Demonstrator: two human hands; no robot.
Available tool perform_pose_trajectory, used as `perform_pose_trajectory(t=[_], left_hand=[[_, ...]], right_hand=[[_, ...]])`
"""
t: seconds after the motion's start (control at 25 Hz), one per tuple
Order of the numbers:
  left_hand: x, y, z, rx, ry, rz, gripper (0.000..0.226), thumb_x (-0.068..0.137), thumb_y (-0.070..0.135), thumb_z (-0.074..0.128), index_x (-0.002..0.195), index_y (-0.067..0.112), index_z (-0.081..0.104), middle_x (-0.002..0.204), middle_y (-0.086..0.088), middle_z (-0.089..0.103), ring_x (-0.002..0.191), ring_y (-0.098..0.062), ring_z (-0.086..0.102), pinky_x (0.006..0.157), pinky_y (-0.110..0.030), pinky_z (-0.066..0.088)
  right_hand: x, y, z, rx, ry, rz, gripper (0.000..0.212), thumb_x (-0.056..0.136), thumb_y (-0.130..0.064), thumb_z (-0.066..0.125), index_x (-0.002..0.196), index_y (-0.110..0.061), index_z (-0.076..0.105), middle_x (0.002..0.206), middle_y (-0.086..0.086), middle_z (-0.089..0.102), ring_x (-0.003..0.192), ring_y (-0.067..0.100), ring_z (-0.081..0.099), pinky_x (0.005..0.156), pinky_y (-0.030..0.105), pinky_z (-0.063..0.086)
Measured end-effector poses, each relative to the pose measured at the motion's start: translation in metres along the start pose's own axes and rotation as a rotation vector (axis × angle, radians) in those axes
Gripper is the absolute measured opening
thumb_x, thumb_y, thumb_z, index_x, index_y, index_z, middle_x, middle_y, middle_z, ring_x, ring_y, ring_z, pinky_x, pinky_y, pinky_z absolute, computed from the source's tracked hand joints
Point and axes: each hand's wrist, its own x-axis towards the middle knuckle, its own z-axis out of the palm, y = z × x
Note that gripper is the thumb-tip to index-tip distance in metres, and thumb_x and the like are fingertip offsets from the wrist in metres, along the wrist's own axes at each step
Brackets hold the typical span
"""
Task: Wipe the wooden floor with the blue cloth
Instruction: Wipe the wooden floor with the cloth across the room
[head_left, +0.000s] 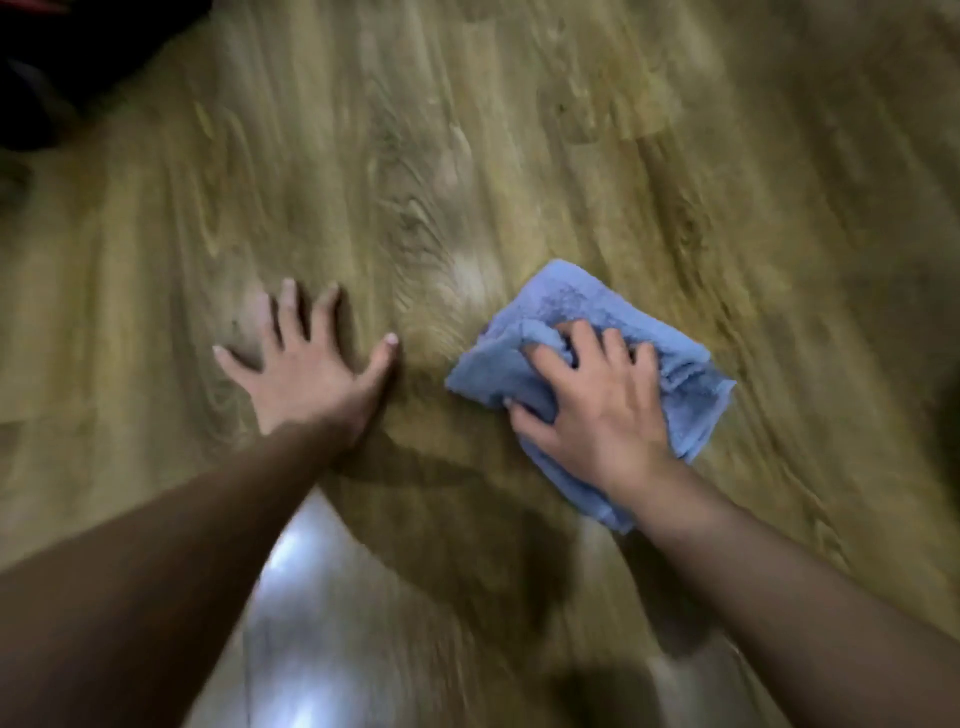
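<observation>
Our right hand (592, 410) grips blue cloth (571, 306) on wooden floor (519, 130), glossy w/ glare near us; left hand (306, 369) spread flat.

Two bare forearms enter from the near edge of the view, each ending in a bare hand. No sleeve or cuff shows on either arm as far as the frame reaches. The left hand (306, 374) carries no ring, watch, band or glove; its nails are short and pale at the tips. The right hand (592, 410) is likewise ungloved, with no strap at the wrist. The picture is soft with motion blur, so fine marks on the fingers (587, 343) cannot be confirmed; none appears to be present.
</observation>
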Motion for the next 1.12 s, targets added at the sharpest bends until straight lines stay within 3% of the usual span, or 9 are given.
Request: perform_pose_trajectory(t=[0.28, 0.44, 0.68, 0.88, 1.0, 1.04, 1.12], left_hand=[[0.000, -0.002, 0.009, 0.027, 0.044, 0.025, 0.088, 0.083, 0.090, 0.021, 0.154, 0.039, 0.030, 0.169, 0.001, 0.018, 0.158, -0.022, 0.004, 0.115, -0.075, 0.005], [0.004, -0.002, 0.011, 0.027, 0.060, 0.038, 0.088, 0.083, 0.091, 0.016, 0.154, 0.040, 0.027, 0.168, 0.002, 0.015, 0.158, -0.023, 0.002, 0.116, -0.074, 0.002], [0.003, -0.004, 0.011, -0.022, 0.045, 0.034, 0.076, 0.088, 0.081, 0.022, 0.154, 0.041, 0.027, 0.169, 0.001, 0.013, 0.158, -0.022, -0.001, 0.115, -0.075, 0.000], [0.002, -0.002, 0.000, -0.013, -0.070, 0.020, 0.073, 0.088, 0.071, 0.018, 0.155, 0.043, 0.023, 0.170, 0.001, 0.009, 0.157, -0.021, -0.006, 0.115, -0.073, -0.006], [0.027, 0.005, -0.014, -0.062, -0.101, -0.050, 0.069, 0.080, 0.068, 0.024, 0.140, 0.037, 0.039, 0.157, -0.007, 0.027, 0.148, -0.027, 0.013, 0.114, -0.075, 0.004], [0.052, 0.006, -0.020, -0.078, -0.103, -0.071, 0.068, 0.080, 0.068, 0.031, 0.139, 0.035, 0.040, 0.156, -0.008, 0.026, 0.147, -0.029, 0.015, 0.112, -0.077, 0.005], [0.118, 0.000, -0.033, -0.076, -0.195, -0.104, 0.081, 0.081, 0.075, 0.047, 0.151, 0.041, 0.025, 0.169, -0.001, 0.000, 0.156, -0.029, -0.007, 0.106, -0.083, -0.006]], right_hand=[[0.167, -0.017, 0.031, -0.050, 0.035, 0.164, 0.054, 0.082, -0.067, 0.047, 0.118, -0.028, 0.059, 0.120, 0.011, 0.053, 0.105, 0.038, 0.052, 0.084, 0.051, 0.038], [0.208, -0.026, 0.036, -0.097, 0.010, 0.205, 0.056, 0.087, -0.067, 0.045, 0.125, -0.027, 0.055, 0.130, 0.013, 0.049, 0.112, 0.040, 0.049, 0.090, 0.055, 0.036], [0.178, -0.036, 0.030, -0.070, 0.006, 0.132, 0.049, 0.091, -0.063, 0.047, 0.124, -0.028, 0.056, 0.134, 0.010, 0.047, 0.113, 0.038, 0.046, 0.088, 0.052, 0.037], [0.098, -0.056, 0.023, -0.074, 0.047, 0.044, 0.047, 0.084, -0.059, 0.052, 0.118, -0.028, 0.061, 0.121, 0.007, 0.052, 0.096, 0.035, 0.049, 0.078, 0.046, 0.034], [0.082, -0.054, 0.022, -0.079, 0.059, 0.041, 0.046, 0.084, -0.059, 0.055, 0.119, -0.030, 0.062, 0.120, 0.006, 0.054, 0.094, 0.034, 0.049, 0.076, 0.044, 0.033], [0.086, -0.051, 0.022, -0.057, 0.054, 0.037, 0.046, 0.084, -0.060, 0.056, 0.119, -0.030, 0.063, 0.120, 0.005, 0.055, 0.095, 0.034, 0.050, 0.076, 0.044, 0.035], [0.095, -0.049, 0.026, -0.030, 0.056, 0.022, 0.046, 0.083, -0.061, 0.056, 0.118, -0.031, 0.064, 0.120, 0.004, 0.056, 0.095, 0.034, 0.052, 0.076, 0.045, 0.037]])
